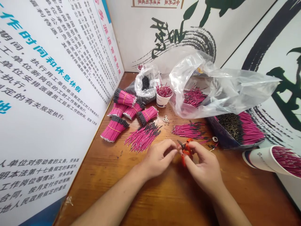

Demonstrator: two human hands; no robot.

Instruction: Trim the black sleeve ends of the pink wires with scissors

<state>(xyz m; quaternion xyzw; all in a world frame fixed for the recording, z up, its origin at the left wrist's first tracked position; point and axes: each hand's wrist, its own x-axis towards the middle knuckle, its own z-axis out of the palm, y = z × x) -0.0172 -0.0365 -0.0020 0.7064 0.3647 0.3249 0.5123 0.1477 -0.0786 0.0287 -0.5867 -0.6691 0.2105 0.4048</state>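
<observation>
My right hand [205,164] is closed around small scissors with orange handles [187,147]; their short dark blades point up and left. Thumb and fingers of my left hand [158,157] are pinched together beside the blades, and whatever lies between them is too small or hidden to make out. Just beyond my hands lies a loose row of magenta wires [188,130] with black ends. Another loose pile of such wires [142,138] is spread to the left, close to my left hand.
Banded wire bundles [114,128] are stacked at the left by the wall panel. A paper cup of wires [163,101] stands behind, near a plastic bag of black pieces [147,82]. To the right are a large clear bag [225,97], a dark box [225,142] and a tilted cup [261,159].
</observation>
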